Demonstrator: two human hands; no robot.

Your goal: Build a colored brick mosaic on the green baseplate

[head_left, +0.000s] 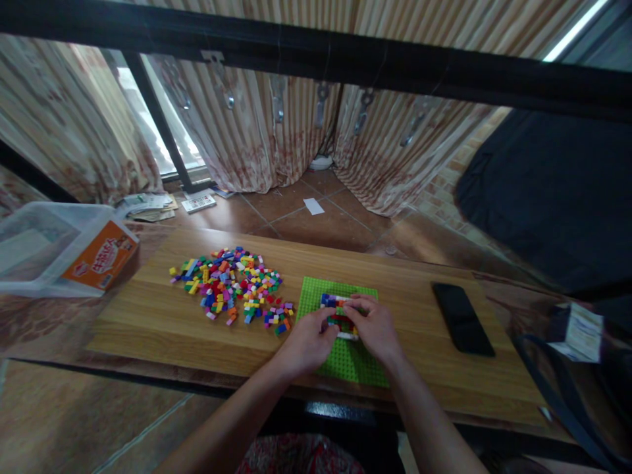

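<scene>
In the head view, a multicoloured plastic brick build [345,325] sits on a green studded plastic baseplate [353,368] on the brown wooden worktop [417,299], its blue corner pointing far left; the hands obscure its long axis. The left hand [309,341] and right hand [378,327] curl half-closed fingers against it; whether they pinch a brick cannot be told. Loose coloured bricks [232,283] lie left, a flat black phone [463,319] right.

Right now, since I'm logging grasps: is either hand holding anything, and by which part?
Cannot tell: left hand and right hand partly cover the brick structure, hiding any gripped piece.
</scene>
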